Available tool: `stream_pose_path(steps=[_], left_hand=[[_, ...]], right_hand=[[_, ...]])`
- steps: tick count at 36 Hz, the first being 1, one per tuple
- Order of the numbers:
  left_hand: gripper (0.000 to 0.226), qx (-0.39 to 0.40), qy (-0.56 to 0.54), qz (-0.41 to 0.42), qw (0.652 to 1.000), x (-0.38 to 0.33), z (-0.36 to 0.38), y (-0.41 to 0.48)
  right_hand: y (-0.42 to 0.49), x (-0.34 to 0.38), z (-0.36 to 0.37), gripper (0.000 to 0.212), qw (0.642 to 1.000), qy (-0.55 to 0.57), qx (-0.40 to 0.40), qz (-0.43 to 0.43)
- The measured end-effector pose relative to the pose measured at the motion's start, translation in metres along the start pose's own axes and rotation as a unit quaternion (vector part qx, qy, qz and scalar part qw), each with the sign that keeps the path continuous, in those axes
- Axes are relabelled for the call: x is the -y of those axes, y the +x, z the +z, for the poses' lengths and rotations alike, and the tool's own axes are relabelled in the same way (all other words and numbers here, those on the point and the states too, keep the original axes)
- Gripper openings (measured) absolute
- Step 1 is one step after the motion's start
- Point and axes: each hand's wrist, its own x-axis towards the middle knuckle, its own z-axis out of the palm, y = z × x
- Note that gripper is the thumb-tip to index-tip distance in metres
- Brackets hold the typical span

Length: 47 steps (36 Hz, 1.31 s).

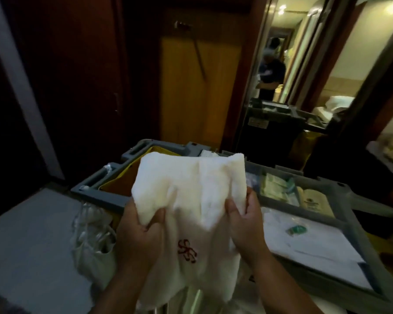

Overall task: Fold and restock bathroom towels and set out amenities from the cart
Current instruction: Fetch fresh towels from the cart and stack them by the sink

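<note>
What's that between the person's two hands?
In the head view, a white towel spans the gap between the left hand and right hand; both grip it, its red emblem hanging there.

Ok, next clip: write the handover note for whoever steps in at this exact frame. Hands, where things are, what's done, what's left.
Left hand: grips the white towel at its left side.
Right hand: grips its right side.
Towel: held up over the cart, bunched and partly doubled over, red monogram facing the camera.
Amenities: in the cart's top compartments, to the right.
Done: towel picked up, fold begun.
Left: finish the fold, restock the towels, set out the amenities.
</note>
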Motion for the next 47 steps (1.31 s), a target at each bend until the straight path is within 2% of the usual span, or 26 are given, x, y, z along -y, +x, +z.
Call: stream_pose_path(steps=[5,9,14,18,22,26,30,34,37,40,44,47], left_hand=[[0.059,-0.024,0.036,0.020,0.999,-0.003,0.027,0.043],[0.061,-0.049,0.081,0.018,0.995,-0.013,0.047,0.077],[0.061,-0.076,0.149,-0.012,0.986,-0.016,0.062,0.115],[0.055,-0.085,0.153,0.003,0.985,-0.010,0.064,0.154],[0.050,-0.085,0.168,0.011,0.982,0.008,0.065,0.209],[0.052,-0.060,0.201,0.019,0.978,0.031,0.071,0.273],[0.055,0.004,0.223,0.003,0.975,0.068,0.079,0.339],[0.054,0.052,0.235,-0.029,0.970,0.108,0.096,0.386],[0.051,0.078,0.247,-0.046,0.965,0.131,0.115,0.410],[0.053,0.087,0.256,-0.062,0.961,0.154,0.129,0.429],[0.056,0.120,0.241,-0.091,0.959,0.183,0.142,0.445],[0.053,0.153,0.268,-0.081,0.948,0.209,0.151,0.462]], right_hand=[[0.059,-0.014,0.027,0.053,1.000,0.005,0.019,0.006],[0.107,-0.015,0.039,0.045,0.997,0.041,0.064,-0.004],[0.153,-0.016,0.059,0.049,0.991,0.052,0.121,0.003],[0.180,-0.012,0.082,0.069,0.985,0.050,0.164,0.020],[0.205,-0.013,0.114,0.092,0.977,0.056,0.204,-0.007],[0.234,-0.023,0.161,0.099,0.975,0.043,0.213,-0.042],[0.263,-0.044,0.211,0.086,0.979,0.003,0.200,-0.029],[0.288,-0.065,0.252,0.042,0.985,-0.058,0.161,0.016],[0.300,-0.079,0.272,0.024,0.987,-0.093,0.123,0.032],[0.307,-0.092,0.290,0.017,0.988,-0.113,0.094,0.055],[0.306,-0.100,0.311,0.020,0.987,-0.127,0.071,0.064],[0.309,-0.105,0.322,0.031,0.978,-0.158,0.111,0.080]])
